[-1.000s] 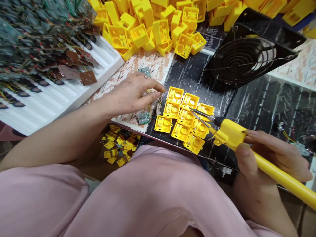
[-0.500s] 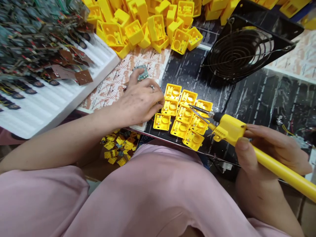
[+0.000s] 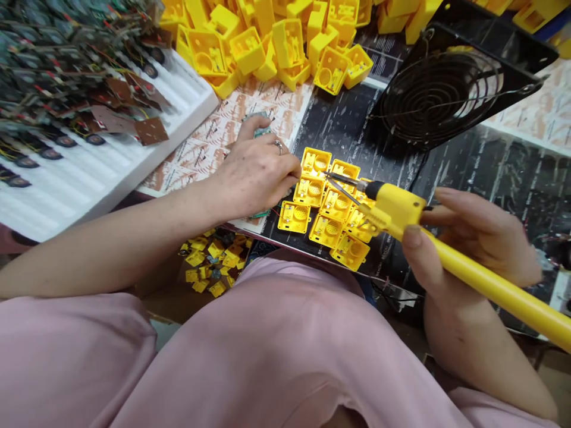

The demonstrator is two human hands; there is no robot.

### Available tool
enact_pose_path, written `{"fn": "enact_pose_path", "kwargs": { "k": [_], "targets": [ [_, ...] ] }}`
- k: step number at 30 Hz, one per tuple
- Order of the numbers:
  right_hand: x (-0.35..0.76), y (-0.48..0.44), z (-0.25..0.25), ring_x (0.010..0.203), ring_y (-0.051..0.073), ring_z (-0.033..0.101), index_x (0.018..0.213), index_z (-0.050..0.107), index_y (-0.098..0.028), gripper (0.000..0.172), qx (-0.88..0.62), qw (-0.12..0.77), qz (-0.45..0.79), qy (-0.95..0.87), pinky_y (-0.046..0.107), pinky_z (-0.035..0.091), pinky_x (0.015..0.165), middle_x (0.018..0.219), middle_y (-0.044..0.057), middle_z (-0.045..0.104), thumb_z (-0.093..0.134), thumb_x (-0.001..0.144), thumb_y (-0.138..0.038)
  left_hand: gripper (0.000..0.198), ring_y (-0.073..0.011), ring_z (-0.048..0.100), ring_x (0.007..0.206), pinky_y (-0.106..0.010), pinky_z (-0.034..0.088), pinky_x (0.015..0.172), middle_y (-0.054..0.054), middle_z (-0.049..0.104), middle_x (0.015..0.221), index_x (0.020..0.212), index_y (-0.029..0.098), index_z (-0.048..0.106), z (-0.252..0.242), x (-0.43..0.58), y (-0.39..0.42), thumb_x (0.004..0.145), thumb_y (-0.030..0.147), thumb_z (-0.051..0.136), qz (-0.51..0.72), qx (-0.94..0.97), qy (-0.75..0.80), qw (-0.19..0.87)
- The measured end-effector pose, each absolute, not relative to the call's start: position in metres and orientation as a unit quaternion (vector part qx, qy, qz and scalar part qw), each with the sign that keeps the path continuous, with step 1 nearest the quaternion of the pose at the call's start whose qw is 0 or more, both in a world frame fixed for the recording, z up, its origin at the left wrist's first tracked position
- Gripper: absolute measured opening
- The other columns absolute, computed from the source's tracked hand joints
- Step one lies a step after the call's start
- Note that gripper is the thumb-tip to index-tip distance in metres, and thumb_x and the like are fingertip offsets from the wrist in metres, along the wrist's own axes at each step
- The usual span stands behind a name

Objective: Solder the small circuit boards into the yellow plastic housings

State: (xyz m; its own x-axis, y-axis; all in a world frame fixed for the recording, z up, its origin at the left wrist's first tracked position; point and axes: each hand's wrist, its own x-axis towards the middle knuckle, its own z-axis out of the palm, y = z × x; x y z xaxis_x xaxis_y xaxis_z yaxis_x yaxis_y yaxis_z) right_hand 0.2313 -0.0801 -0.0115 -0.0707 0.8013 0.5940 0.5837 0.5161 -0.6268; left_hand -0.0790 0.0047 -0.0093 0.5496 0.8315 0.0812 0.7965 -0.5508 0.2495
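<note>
My right hand (image 3: pixel 473 238) grips a yellow-handled electric soldering tool (image 3: pixel 392 211), whose twin metal tips reach over the upper housings. Those housings are part of a tight group of open yellow plastic boxes (image 3: pixel 294 217) lying on a black mat. My left hand (image 3: pixel 254 178) rests just left of the group, with its fingertips almost at the top-left box. Its thumb lies on a small green circuit board (image 3: pixel 257 126). Thin coloured wires show near the fingertips, and the palm hides whatever lies beneath it.
A big heap of yellow boxes (image 3: pixel 250 53) lies at the far side. A white foam tray (image 3: pixel 111 184) of wired parts is at left, and a black fan with a wire guard (image 3: pixel 439 89) at right. Loose yellow pieces fill a cardboard box (image 3: pixel 209 261) beyond my pink-clad lap (image 3: pixel 267 356).
My right hand has moved left and forward, bringing the tool's tips from the group's right side over its upper boxes. My left hand has shifted slightly, its thumb reaching onto the green board.
</note>
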Motion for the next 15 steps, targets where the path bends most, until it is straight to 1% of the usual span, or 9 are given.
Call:
{"fn": "enact_pose_path", "kwargs": {
  "k": [2,4,5,6,7,9,12,15],
  "targets": [
    [0.221,-0.075,-0.018,0.070,0.019,0.079,0.134,0.077,-0.032,0.042,-0.414,0.503,0.110,-0.750,0.028,0.063,0.057,0.098,0.002,0.085,0.088,0.093,-0.028,0.032,-0.0324,0.072,0.107,-0.068,0.035,0.128,-0.005,0.073,0.079,0.089,0.030,0.078,-0.013,-0.076,0.004,0.102,0.033,0.049,0.095,0.868,0.478,0.099],
    [0.215,-0.071,-0.023,0.064,0.018,0.078,0.119,0.078,-0.030,0.029,-0.381,0.501,0.102,-0.770,0.027,0.062,0.051,0.088,-0.001,0.084,0.088,0.092,-0.026,0.029,-0.0333,0.072,0.110,-0.068,0.034,0.129,-0.005,0.075,0.082,0.089,0.030,0.079,-0.015,-0.074,0.004,0.100,0.034,0.052,0.098,0.865,0.479,0.108],
    [0.213,-0.070,-0.024,0.063,0.019,0.078,0.110,0.076,-0.029,0.021,-0.375,0.501,0.093,-0.775,0.027,0.061,0.049,0.083,-0.002,0.082,0.087,0.093,-0.027,0.028,-0.0336,0.071,0.111,-0.068,0.034,0.129,-0.005,0.076,0.083,0.089,0.031,0.079,-0.016,-0.074,0.004,0.099,0.034,0.053,0.102,0.866,0.477,0.109],
    [0.212,-0.070,-0.025,0.061,0.018,0.077,0.101,0.074,-0.030,0.016,-0.374,0.498,0.082,-0.778,0.027,0.059,0.046,0.079,-0.003,0.081,0.088,0.092,-0.029,0.027,-0.0337,0.071,0.111,-0.068,0.034,0.129,-0.005,0.076,0.083,0.089,0.031,0.079,-0.016,-0.073,0.005,0.098,0.034,0.054,0.106,0.868,0.474,0.108],
    [0.211,-0.070,-0.025,0.059,0.018,0.076,0.094,0.072,-0.030,0.017,-0.380,0.486,0.071,-0.784,0.027,0.058,0.044,0.076,-0.004,0.080,0.088,0.092,-0.031,0.026,-0.0337,0.071,0.111,-0.067,0.035,0.128,-0.005,0.076,0.083,0.088,0.031,0.079,-0.017,-0.073,0.006,0.098,0.034,0.054,0.109,0.869,0.471,0.105],
    [0.210,-0.073,-0.024,0.057,0.018,0.075,0.088,0.069,-0.030,0.022,-0.403,0.467,0.053,-0.785,0.027,0.056,0.041,0.073,-0.005,0.079,0.091,0.091,-0.035,0.026,-0.0336,0.071,0.111,-0.066,0.037,0.127,-0.005,0.075,0.082,0.087,0.032,0.078,-0.017,-0.073,0.008,0.097,0.034,0.054,0.112,0.872,0.465,0.101],
    [0.209,-0.074,-0.022,0.058,0.017,0.075,0.084,0.070,-0.028,0.024,-0.425,0.446,0.056,-0.786,0.026,0.056,0.041,0.074,-0.003,0.079,0.092,0.090,-0.036,0.026,-0.0340,0.071,0.112,-0.065,0.038,0.126,-0.005,0.074,0.079,0.085,0.030,0.078,-0.016,-0.072,0.011,0.096,0.034,0.055,0.112,0.876,0.458,0.107],
    [0.206,-0.070,-0.019,0.057,0.016,0.075,0.084,0.070,-0.028,0.021,-0.400,0.432,0.056,-0.807,0.025,0.053,0.040,0.074,-0.004,0.080,0.089,0.091,-0.031,0.024,-0.0354,0.071,0.114,-0.067,0.034,0.128,-0.006,0.076,0.082,0.083,0.027,0.078,-0.013,-0.068,0.013,0.095,0.033,0.057,0.104,0.876,0.457,0.115]
  ]
}}
